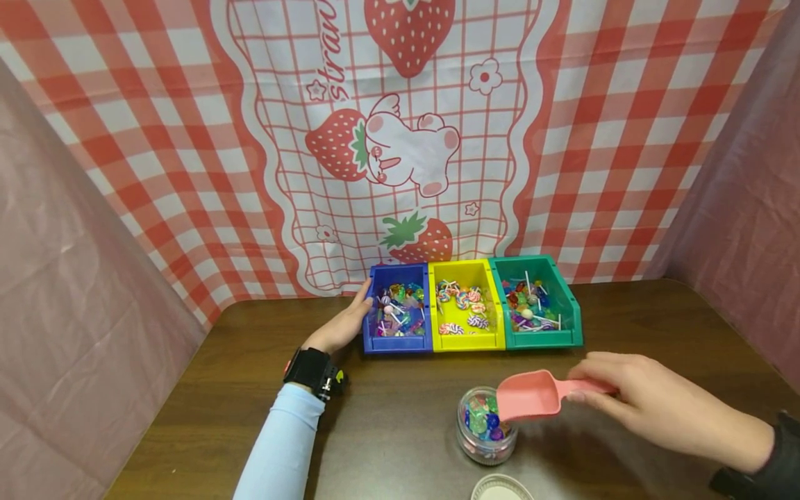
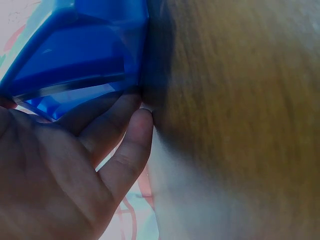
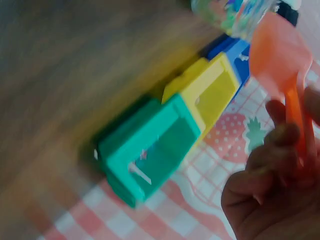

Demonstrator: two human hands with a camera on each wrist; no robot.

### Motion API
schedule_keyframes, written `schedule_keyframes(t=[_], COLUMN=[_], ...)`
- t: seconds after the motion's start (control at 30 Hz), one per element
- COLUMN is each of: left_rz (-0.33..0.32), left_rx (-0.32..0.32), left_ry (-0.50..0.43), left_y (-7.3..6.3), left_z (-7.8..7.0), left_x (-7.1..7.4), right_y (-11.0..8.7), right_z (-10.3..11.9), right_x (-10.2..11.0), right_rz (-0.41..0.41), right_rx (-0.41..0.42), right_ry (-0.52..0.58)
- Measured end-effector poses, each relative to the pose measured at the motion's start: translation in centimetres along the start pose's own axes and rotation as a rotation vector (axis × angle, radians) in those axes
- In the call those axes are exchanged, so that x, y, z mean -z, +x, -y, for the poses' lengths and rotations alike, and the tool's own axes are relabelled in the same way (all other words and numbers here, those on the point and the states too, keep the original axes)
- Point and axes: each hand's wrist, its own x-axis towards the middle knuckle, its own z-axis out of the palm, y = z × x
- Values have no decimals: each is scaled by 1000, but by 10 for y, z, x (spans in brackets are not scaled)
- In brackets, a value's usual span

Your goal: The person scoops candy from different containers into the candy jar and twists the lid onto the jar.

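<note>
My right hand (image 1: 650,403) grips the handle of a pink scoop (image 1: 530,396). The scoop's tip overlaps the rim of a round clear jar (image 1: 487,448) in the head view, and its visible bowl holds no candy. Colourful glassy pieces (image 1: 480,420) fill the jar's upper part. Far to the left, my left hand (image 1: 342,328) rests its fairly straight fingers (image 2: 131,135) against the outer left side of the blue bin (image 1: 400,343). Inside that bin lie small lollipops and colourful pieces. Orange-looking in the right wrist view, the scoop (image 3: 280,52) is held by curled fingers.
Beside the blue bin stand a yellow bin (image 1: 469,342) with swirl-patterned candies and a green bin (image 1: 544,339) with mixed pieces. A pale round lid (image 1: 501,489) lies at the front of the wooden table (image 1: 387,423). A strawberry-print cloth (image 1: 487,160) hangs behind.
</note>
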Motion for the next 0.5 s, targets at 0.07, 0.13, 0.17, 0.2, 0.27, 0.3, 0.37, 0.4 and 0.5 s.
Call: schedule_keyframes(t=[0.07,0.13,0.17,0.2,0.27,0.3,0.37,0.4,0.5], left_rz=[2,4,5,6,5,5,2,2,-2], left_rx=[4,2,1,2,3,3,5,7,8], left_ry=[8,12,14,12,9,5,-3,-10,-19], left_y=[0,0,0,0,1,1,1,1,0], left_z=[1,1,1,1,2,1,1,1,0], left_x=[0,0,0,0,0,0,0,0,0], right_y=[-1,-3,-4,-5,-7,-8,-9,-9,-9], right_z=[-2,-4,-5,-6,-7,-7,-8,-9,-11], right_x=[1,1,1,0,-2,-3,-5,-7,-12], right_rz=[33,51,59,55,42,33,15,4,-2], right_rx=[16,32,35,42,63,75,108,128,158], right_ry=[-51,-105,-129,-152,-187,-197,-210,-215,-188])
